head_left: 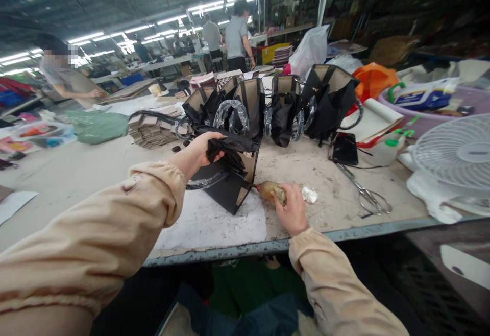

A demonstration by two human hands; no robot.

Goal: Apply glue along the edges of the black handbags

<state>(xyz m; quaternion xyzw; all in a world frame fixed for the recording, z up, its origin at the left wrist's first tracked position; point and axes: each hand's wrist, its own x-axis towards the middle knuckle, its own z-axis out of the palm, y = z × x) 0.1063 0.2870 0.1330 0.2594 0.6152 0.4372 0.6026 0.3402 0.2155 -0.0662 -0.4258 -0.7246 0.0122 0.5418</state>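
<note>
The bag (222,190) sits tilted in the head view, on a white sheet (245,226) near the front edge of the bench (325,172). The left hand's (204,149) grip is closed on bunched black cloth (233,144) at the bag's twelve o'clock. The right hand (294,208) has its grip wrapped round a bottle (272,193) at the bag's three o'clock; the red tip points at the bag's open edge, though whether it touches I cannot tell. Just beyond the bottle lies crumpled foil (309,194). Clockwise round the bag: more black bags (283,109) stand in a row from twelve to one o'clock, a phone (345,148) lies at two, scissors (369,195) and a fan (459,147) are at three, and a green plastic bag (99,126) is at ten. Beyond the bench at ten o'clock is a co-worker (71,73).
</note>
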